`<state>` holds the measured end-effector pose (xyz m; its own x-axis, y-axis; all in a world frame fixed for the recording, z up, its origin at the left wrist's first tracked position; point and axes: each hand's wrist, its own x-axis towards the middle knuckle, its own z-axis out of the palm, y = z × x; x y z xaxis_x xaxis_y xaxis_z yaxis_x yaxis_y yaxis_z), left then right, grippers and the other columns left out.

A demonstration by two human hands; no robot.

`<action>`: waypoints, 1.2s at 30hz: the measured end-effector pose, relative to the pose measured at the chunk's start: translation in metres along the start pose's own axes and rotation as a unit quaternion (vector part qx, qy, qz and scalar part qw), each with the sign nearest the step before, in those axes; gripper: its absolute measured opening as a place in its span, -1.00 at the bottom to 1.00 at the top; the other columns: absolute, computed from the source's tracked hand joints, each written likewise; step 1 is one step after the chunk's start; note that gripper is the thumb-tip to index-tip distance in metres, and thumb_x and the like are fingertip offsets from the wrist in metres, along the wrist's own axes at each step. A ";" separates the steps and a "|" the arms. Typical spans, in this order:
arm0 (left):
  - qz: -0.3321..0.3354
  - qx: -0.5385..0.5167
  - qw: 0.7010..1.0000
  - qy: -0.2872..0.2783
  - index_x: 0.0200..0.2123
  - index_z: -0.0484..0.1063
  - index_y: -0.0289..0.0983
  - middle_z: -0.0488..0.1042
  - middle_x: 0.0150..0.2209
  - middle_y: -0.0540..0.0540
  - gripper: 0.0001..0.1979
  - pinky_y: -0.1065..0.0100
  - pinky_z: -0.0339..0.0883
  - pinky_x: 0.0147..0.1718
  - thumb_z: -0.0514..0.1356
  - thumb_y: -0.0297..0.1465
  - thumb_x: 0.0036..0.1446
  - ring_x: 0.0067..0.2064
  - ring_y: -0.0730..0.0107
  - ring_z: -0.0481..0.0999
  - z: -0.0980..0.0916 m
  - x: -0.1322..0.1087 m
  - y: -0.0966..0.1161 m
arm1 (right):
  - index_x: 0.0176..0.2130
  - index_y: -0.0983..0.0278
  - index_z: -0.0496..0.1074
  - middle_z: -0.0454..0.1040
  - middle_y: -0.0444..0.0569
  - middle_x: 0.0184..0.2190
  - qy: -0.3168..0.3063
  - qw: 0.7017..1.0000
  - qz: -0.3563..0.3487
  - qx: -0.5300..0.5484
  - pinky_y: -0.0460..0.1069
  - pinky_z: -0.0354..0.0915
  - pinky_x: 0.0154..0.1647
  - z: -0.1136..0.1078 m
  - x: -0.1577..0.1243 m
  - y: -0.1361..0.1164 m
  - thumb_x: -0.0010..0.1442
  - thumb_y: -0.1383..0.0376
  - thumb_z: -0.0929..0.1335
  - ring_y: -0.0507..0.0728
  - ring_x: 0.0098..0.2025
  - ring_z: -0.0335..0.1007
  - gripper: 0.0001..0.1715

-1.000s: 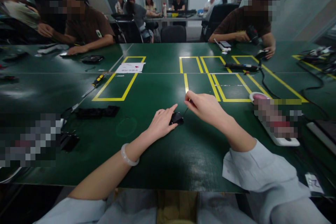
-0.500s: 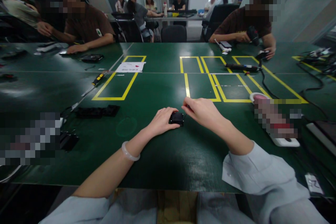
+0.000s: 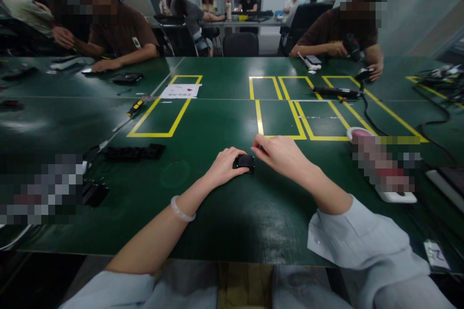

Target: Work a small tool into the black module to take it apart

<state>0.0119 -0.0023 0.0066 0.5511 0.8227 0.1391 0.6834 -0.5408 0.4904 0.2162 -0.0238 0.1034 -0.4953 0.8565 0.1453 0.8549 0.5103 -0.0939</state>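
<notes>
My left hand (image 3: 225,168) rests on the green table with thumb and fingers closed round a small black box-like part (image 3: 246,161). The part has a flat dark top and small shiny spots at its edges; its left end is hidden by my fingers. Just right of it and slightly above, my right hand (image 3: 281,153) is closed in a pinch. Whatever is between those fingertips is too small or hidden to name. The fingertips are close to the part's right end, and I cannot tell whether they touch it.
Left lie a long black part (image 3: 134,153) and a yellow-black screwdriver (image 3: 135,107). A white paper (image 3: 181,91) lies by yellow tape outlines (image 3: 259,118). At right are a black stick-like tool (image 3: 335,92) with a cable and a white-edged phone-like object (image 3: 398,197). Two people sit opposite.
The view has shifted very slightly. Both hands stay almost in place; a thin dark bit seen below my right fingertips beside the black part no longer shows clearly.
</notes>
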 end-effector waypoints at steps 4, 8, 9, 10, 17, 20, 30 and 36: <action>0.000 0.003 1.000 0.010 -0.04 0.36 -0.20 0.41 -0.12 -0.08 -0.59 0.20 0.23 -0.10 0.23 -0.12 0.11 -0.08 0.17 0.37 0.002 0.000 -0.001 | -0.18 0.25 0.37 0.54 -0.04 -0.41 0.005 1.000 0.001 -0.004 -0.05 -0.07 -0.47 0.001 0.000 0.000 0.34 0.17 0.17 0.09 -0.40 0.44 -0.72; -0.007 0.002 1.000 0.013 -0.05 0.36 -0.20 0.41 -0.11 -0.07 -0.61 0.19 0.23 -0.10 0.23 -0.12 0.12 -0.08 0.17 0.37 0.002 -0.001 0.000 | -0.18 0.25 0.38 0.54 -0.04 -0.42 0.003 1.000 0.004 -0.008 -0.05 -0.08 -0.47 0.000 0.000 0.001 0.34 0.17 0.17 0.09 -0.40 0.44 -0.71; -0.009 0.001 1.000 0.012 -0.05 0.36 -0.20 0.42 -0.11 -0.07 -0.61 0.19 0.23 -0.10 0.23 -0.12 0.12 -0.08 0.17 0.38 0.002 -0.001 0.001 | -0.18 0.25 0.38 0.54 -0.04 -0.42 0.002 1.000 0.005 -0.009 -0.05 -0.08 -0.47 0.000 0.001 0.001 0.34 0.17 0.16 0.09 -0.40 0.44 -0.71; -0.010 0.000 1.000 0.012 -0.05 0.36 -0.20 0.42 -0.11 -0.08 -0.61 0.19 0.24 -0.10 0.22 -0.12 0.12 -0.07 0.17 0.38 0.002 -0.001 0.001 | -0.19 0.25 0.38 0.54 -0.04 -0.42 0.002 1.000 0.007 -0.010 -0.05 -0.09 -0.48 0.000 0.001 0.002 0.34 0.17 0.16 0.09 -0.41 0.44 -0.70; -0.004 0.000 1.000 0.014 -0.05 0.35 -0.20 0.42 -0.11 -0.08 -0.61 0.20 0.23 -0.10 0.22 -0.12 0.13 -0.07 0.17 0.38 0.002 -0.002 0.002 | -0.20 0.25 0.38 0.53 -0.04 -0.43 0.003 1.000 0.018 -0.017 -0.05 -0.09 -0.49 -0.002 0.000 0.003 0.34 0.17 0.16 0.10 -0.41 0.44 -0.70; -0.007 0.000 1.000 0.014 -0.04 0.36 -0.20 0.42 -0.11 -0.09 -0.61 0.19 0.23 -0.09 0.22 -0.12 0.13 -0.07 0.17 0.38 0.002 -0.002 0.001 | -0.21 0.25 0.38 0.53 -0.03 -0.44 0.004 1.000 0.019 -0.023 -0.05 -0.10 -0.50 -0.003 0.000 0.003 0.34 0.16 0.16 0.11 -0.41 0.44 -0.69; -0.007 0.000 1.000 0.017 -0.05 0.36 -0.19 0.43 -0.11 -0.09 -0.60 0.19 0.23 -0.09 0.22 -0.11 0.13 -0.07 0.17 0.38 0.004 -0.001 0.000 | -0.21 0.25 0.39 0.55 0.01 -0.44 -0.009 0.997 0.039 -0.067 -0.03 -0.15 -0.50 -0.001 0.002 -0.001 0.35 0.11 0.14 0.14 -0.39 0.48 -0.63; -0.006 0.008 1.000 0.017 -0.07 0.37 -0.20 0.43 -0.12 -0.09 -0.62 0.20 0.24 -0.11 0.21 -0.10 0.14 -0.08 0.17 0.39 0.003 -0.002 0.001 | -0.21 0.27 0.37 0.54 0.05 -0.47 -0.017 0.995 0.024 -0.100 -0.02 -0.19 -0.52 0.002 0.002 -0.012 0.37 0.10 0.09 0.16 -0.42 0.49 -0.58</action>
<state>0.0133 -0.0048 0.0048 0.5265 0.8347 0.1617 0.6977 -0.5328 0.4789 0.2047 -0.0285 0.1029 -0.4545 0.8837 0.1119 0.8900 0.4453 0.0984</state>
